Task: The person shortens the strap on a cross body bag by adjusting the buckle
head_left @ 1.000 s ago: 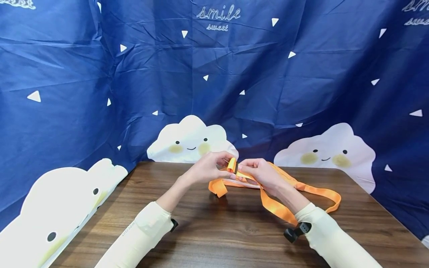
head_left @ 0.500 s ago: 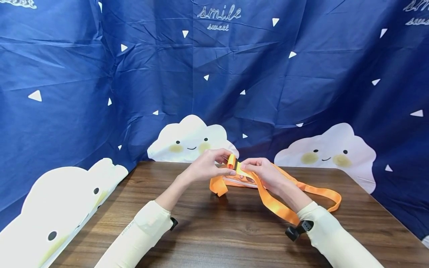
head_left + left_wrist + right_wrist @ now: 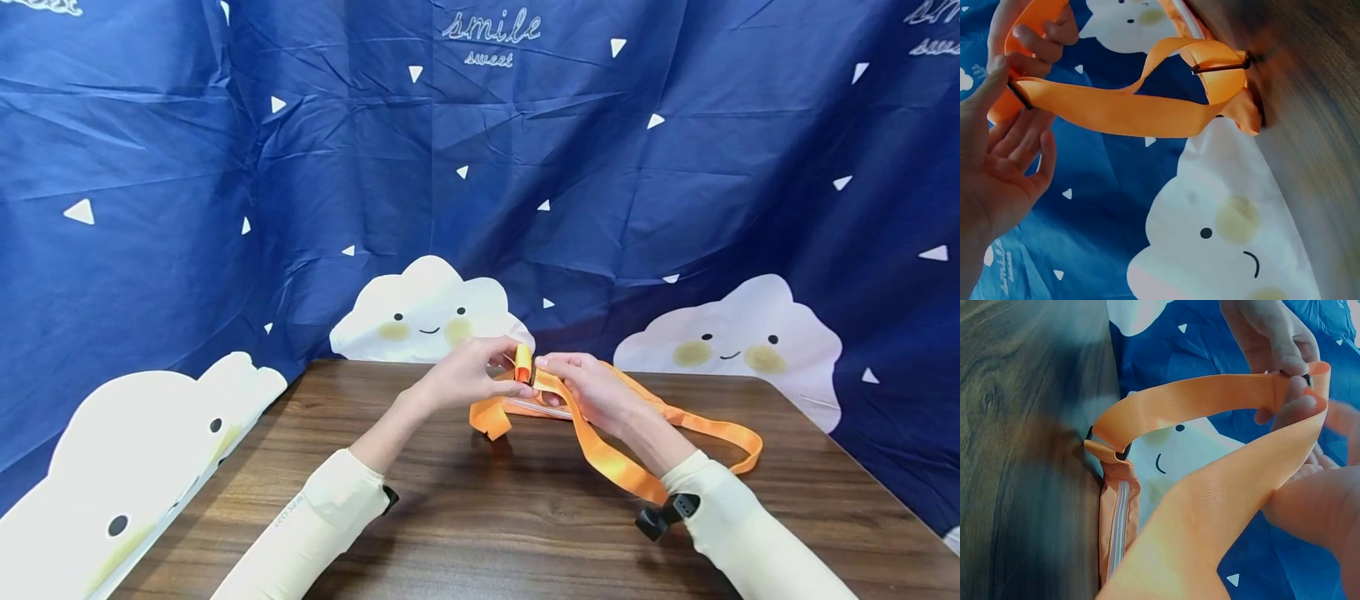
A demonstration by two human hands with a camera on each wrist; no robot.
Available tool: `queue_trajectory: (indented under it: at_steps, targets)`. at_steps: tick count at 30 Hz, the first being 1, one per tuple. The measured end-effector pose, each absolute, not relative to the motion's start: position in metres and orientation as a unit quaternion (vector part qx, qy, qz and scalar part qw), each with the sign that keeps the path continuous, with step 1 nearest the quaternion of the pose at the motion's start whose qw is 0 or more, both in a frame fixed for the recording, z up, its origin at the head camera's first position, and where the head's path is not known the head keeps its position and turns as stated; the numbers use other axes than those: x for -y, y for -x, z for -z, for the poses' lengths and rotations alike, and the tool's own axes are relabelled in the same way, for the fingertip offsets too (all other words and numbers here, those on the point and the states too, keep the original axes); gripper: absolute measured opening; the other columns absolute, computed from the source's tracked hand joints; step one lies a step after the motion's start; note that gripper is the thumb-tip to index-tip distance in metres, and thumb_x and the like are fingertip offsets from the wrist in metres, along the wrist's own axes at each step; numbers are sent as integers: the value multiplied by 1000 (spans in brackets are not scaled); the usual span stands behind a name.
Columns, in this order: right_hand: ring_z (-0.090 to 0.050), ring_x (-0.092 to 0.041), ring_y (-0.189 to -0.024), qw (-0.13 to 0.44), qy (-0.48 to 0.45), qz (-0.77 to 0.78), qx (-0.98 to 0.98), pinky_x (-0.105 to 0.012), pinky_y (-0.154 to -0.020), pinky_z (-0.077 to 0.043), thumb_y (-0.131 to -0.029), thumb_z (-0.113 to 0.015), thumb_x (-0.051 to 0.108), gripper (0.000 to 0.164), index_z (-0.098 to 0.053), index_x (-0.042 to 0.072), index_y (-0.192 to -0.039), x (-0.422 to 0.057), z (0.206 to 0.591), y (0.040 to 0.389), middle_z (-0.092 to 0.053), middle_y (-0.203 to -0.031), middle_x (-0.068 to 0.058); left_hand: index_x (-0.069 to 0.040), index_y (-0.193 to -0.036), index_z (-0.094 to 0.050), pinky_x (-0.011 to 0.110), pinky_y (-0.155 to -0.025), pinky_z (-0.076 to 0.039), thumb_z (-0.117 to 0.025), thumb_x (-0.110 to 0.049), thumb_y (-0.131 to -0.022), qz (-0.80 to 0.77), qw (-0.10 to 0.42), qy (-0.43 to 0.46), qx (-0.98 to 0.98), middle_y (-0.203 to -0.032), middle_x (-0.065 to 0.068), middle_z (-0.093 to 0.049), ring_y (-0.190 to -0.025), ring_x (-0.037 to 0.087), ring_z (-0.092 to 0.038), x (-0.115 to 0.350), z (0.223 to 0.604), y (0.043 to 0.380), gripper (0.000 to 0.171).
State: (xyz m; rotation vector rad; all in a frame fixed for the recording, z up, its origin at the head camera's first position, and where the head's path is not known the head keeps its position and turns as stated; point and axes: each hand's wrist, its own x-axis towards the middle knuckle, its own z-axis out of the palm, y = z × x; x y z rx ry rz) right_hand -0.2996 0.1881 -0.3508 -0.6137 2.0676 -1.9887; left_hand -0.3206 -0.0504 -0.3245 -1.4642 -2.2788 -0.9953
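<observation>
With the left hand (image 3: 461, 375) pinching the black buckle (image 3: 1020, 95) and the right hand (image 3: 597, 390) holding the orange strap (image 3: 618, 468) just beside it, above the table (image 3: 450, 525), keeping the strap flat while feeding it evenly seems wisest.

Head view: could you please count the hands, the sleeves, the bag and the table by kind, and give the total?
Left hand and right hand: 2
Left sleeve and right sleeve: 2
Orange bag, strap included: 1
Brown table: 1
Total: 6
</observation>
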Motion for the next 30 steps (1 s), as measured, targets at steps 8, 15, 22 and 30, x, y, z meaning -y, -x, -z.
queue_trajectory:
  at_steps: [8, 15, 22, 30]
  targets:
    - [-56, -24, -97, 78, 190, 718, -665, -38, -85, -49, -99, -64, 14, 14, -73, 11, -89, -189, 347, 300, -66, -91, -3, -9, -115, -68, 25, -89, -53, -92, -23, -77, 318, 149, 519, 779, -100, -5, -70, -94, 13, -69, 48, 323, 322, 46]
    - [-59, -19, -84, 95, 183, 760, -617, -31, -82, -48, -101, -58, 11, 21, -73, 12, -86, -191, 338, 298, -68, -90, -2, -3, -120, -69, 34, -88, -55, -91, -22, -78, 313, 161, 507, 787, -103, 4, -73, -93, 15, -70, 48, 320, 322, 51]
    - [-53, -17, -67, 103, 200, 788, -573, -23, -65, -47, -102, -52, 8, 25, -73, 10, -87, -194, 334, 296, -67, -83, -4, -3, -120, -70, 31, -90, -54, -92, -17, -76, 311, 153, 492, 798, -107, 5, -74, -94, 14, -69, 51, 323, 324, 51]
    - [-49, -14, -65, 137, 254, 821, -493, -24, -63, -43, -108, -35, 4, 39, -69, 5, -89, -200, 332, 297, -61, -79, -5, -6, -120, -71, 30, -88, -54, -91, -14, -77, 291, 143, 508, 798, -110, 3, -73, -95, 13, -69, 55, 326, 329, 48]
